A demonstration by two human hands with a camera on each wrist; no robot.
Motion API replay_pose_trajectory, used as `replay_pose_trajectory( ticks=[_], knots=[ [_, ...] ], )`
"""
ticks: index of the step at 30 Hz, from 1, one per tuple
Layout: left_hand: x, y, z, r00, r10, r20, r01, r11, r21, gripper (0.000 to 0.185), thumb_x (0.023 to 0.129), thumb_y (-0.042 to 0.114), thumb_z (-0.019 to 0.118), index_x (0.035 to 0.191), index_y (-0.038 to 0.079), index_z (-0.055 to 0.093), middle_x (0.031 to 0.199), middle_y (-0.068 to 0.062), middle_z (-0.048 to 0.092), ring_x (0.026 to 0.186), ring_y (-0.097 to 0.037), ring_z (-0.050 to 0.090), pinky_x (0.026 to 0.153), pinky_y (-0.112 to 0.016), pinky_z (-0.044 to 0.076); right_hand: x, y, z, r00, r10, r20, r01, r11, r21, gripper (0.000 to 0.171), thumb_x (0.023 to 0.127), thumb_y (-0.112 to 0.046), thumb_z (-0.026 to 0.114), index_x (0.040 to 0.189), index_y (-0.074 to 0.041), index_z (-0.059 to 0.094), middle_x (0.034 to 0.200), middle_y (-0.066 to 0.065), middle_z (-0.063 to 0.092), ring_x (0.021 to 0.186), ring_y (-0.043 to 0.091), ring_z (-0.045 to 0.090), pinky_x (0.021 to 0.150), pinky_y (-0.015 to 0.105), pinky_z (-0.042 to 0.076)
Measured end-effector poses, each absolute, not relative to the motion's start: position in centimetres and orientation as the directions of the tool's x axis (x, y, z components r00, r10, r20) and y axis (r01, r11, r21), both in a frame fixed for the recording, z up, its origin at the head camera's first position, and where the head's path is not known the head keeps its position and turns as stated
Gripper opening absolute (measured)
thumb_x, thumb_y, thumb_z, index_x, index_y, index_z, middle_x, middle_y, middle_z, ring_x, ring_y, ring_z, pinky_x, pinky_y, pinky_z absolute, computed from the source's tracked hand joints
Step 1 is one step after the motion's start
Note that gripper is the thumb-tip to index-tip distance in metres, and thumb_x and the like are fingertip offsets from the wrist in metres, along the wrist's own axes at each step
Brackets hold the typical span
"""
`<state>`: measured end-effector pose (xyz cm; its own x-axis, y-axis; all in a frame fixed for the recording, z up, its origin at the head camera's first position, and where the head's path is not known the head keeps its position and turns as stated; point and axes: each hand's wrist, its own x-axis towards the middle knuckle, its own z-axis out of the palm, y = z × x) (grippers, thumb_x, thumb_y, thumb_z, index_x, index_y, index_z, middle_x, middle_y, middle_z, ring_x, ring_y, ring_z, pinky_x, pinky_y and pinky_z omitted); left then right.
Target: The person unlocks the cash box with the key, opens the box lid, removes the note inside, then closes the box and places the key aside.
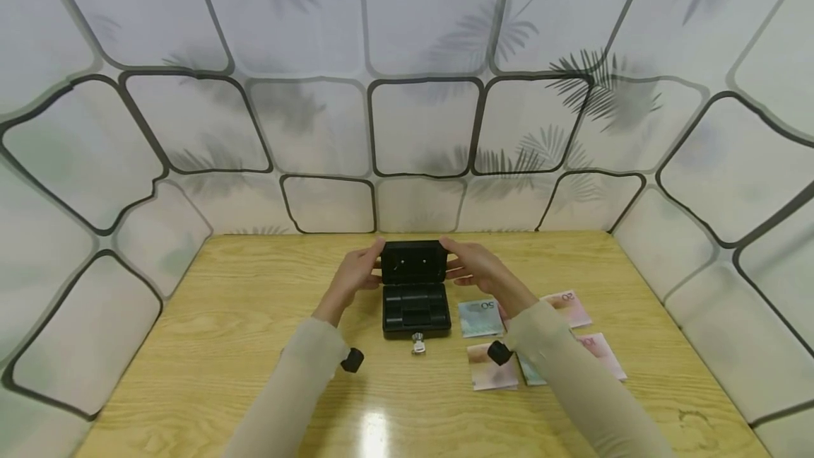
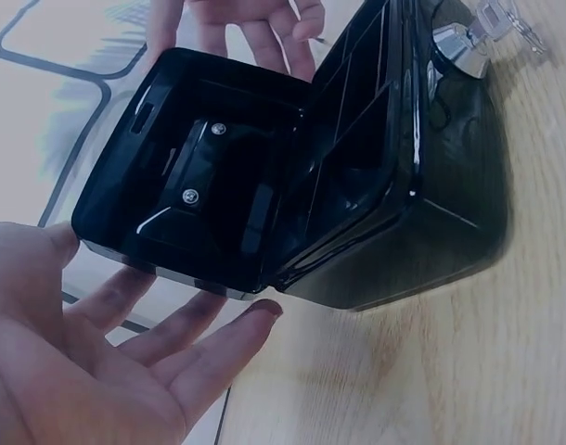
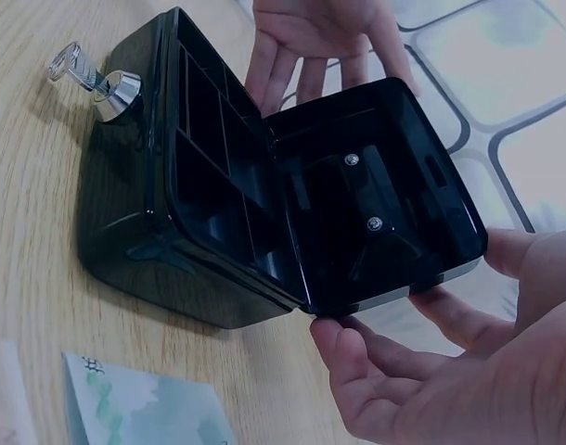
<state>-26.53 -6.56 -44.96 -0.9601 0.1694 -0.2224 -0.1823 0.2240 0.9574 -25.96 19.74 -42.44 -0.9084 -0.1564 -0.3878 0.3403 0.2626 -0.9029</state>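
1. A wooden desk (image 1: pixel 222 345) carried everything.
2. A black cash box (image 1: pixel 416 309) sat mid-desk, lock and key (image 1: pixel 417 343) facing the person, its lid (image 1: pixel 413 261) raised upright at the far side.
3. The left hand (image 1: pixel 357 272) and right hand (image 1: pixel 472 265), fingers spread, touched the lid's edges.
4. The tray compartments looked empty.
5. Banknotes (image 1: pixel 480 317) lay right of the box.

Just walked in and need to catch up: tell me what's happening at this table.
A person has a small black cash box standing open on the wooden table. The left hand and right hand touch the raised lid from either side, fingers fairly straight. A key sits in the front lock. Several banknotes lie right of the box.
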Motion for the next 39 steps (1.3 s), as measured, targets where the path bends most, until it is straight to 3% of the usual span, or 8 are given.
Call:
replay_pose_trajectory(
  ticks=[8,15,25,32,39],
  knots=[
    [-26.6,-6.7,-45.2,-0.958,0.192,-0.212,-0.167,0.225,0.96,0.075,0.106,0.057,0.048,0.153,-0.002,0.046,0.139,-0.031,0.057,0.107,-0.042,0.07,0.091,-0.047,0.06,-26.1,20.1,-42.9,-0.907,-0.169,-0.385,0.337,0.257,-0.906,0.077,0.104,-0.057,0.055,0.156,-0.003,0.039,0.137,0.027,0.06,0.112,0.035,0.068,0.095,0.046,0.057],
    [-26.0,-6.9,-45.1,-0.959,0.223,-0.177,-0.128,0.217,0.968,0.07,0.108,0.05,0.048,0.151,-0.006,0.046,0.141,-0.032,0.056,0.111,-0.043,0.068,0.094,-0.047,0.059,-25.7,20.5,-42.8,-0.904,-0.198,-0.38,0.322,0.271,-0.907,0.078,0.104,-0.054,0.056,0.158,-0.002,0.036,0.137,0.029,0.059,0.115,0.039,0.066,0.086,0.039,0.06],
    [-24.9,-7.6,-45.6,-0.949,0.29,-0.128,-0.079,0.175,0.981,0.063,0.109,0.043,0.052,0.15,-0.004,0.048,0.152,-0.027,0.047,0.126,-0.043,0.059,0.103,-0.046,0.053,-24.5,21.4,-43.3,-0.896,-0.31,-0.318,0.242,0.26,-0.935,0.074,0.106,-0.044,0.057,0.16,0.001,0.031,0.154,0.033,0.04,0.127,0.04,0.059,0.105,0.05,0.051],
    [-23.8,-8.3,-45.8,-0.931,0.343,-0.125,-0.067,0.177,0.982,0.058,0.109,0.04,0.054,0.15,-0.001,0.05,0.154,-0.025,0.045,0.131,-0.043,0.056,0.103,-0.046,0.053,-23.3,21.8,-43.6,-0.894,-0.353,-0.277,0.169,0.308,-0.936,0.067,0.106,-0.045,0.057,0.158,-0.005,0.04,0.156,0.021,0.044,0.13,0.04,0.057,0.111,0.058,0.043],
    [-23.0,-8.9,-46.2,-0.91,0.398,-0.115,-0.047,0.177,0.983,0.051,0.109,0.034,0.055,0.15,0.004,0.052,0.155,-0.022,0.046,0.136,-0.041,0.051,0.106,-0.045,0.051,-22.6,22.1,-44.5,-0.904,-0.356,-0.236,0.13,0.296,-0.946,0.06,0.106,-0.037,0.061,0.155,-0.006,0.046,0.149,0.02,0.054,0.125,0.036,0.06,0.112,0.061,0.04]
  ],
)
